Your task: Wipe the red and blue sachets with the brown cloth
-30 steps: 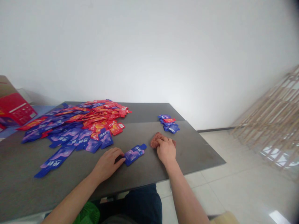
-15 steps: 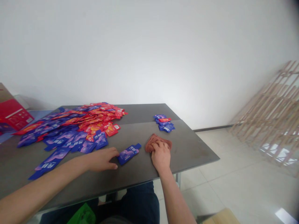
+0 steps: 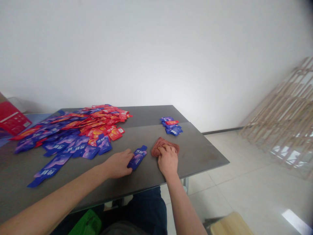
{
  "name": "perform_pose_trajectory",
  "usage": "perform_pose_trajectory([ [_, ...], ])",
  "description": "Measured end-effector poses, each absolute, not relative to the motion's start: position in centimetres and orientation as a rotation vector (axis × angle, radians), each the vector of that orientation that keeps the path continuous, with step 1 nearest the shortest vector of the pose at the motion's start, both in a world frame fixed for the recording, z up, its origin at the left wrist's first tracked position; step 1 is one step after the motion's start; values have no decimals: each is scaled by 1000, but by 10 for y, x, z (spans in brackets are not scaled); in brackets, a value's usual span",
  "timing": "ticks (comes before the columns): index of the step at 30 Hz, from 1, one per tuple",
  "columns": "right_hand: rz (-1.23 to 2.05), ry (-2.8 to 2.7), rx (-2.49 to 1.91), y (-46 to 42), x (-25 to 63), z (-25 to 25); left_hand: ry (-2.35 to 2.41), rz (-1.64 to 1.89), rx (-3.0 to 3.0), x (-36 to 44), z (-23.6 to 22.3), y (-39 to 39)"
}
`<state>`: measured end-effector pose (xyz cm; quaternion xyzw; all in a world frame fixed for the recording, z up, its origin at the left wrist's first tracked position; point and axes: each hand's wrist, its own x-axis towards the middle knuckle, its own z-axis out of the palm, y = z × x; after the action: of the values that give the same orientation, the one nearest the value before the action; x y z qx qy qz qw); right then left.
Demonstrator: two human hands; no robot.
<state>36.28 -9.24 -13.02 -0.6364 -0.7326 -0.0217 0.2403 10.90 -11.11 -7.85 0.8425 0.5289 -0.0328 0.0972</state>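
A single blue sachet [image 3: 138,156] lies on the grey table [image 3: 200,153] in front of me. My left hand [image 3: 119,164] rests flat on the table with its fingertips on the near end of that sachet, fingers stretched. My right hand [image 3: 167,160] is closed over a crumpled reddish-brown cloth [image 3: 160,146] just right of the sachet. A big heap of red and blue sachets [image 3: 73,132] covers the left half of the table.
A small stack of blue and red sachets [image 3: 171,125] lies at the table's far right. A red carton [image 3: 12,119] stands at the far left. Wooden slat frames [image 3: 288,117] lean at the right, over the tiled floor. A wooden stool corner [image 3: 232,225] shows below.
My left hand has slid forward onto the blue sachet and turned it more end-on to me. My right hand stays clenched on the cloth. The view has shifted slightly.
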Motion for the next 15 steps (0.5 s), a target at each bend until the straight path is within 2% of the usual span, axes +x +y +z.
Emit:
perform_pose_trajectory([
  [8, -41, -2009, -1749, -92, 363, -130, 1509, -48, 2460, 105, -71, -99],
  [15, 1, -1988, -1748, -92, 362, -128, 1326, -216, 2361, 85, -45, -74],
])
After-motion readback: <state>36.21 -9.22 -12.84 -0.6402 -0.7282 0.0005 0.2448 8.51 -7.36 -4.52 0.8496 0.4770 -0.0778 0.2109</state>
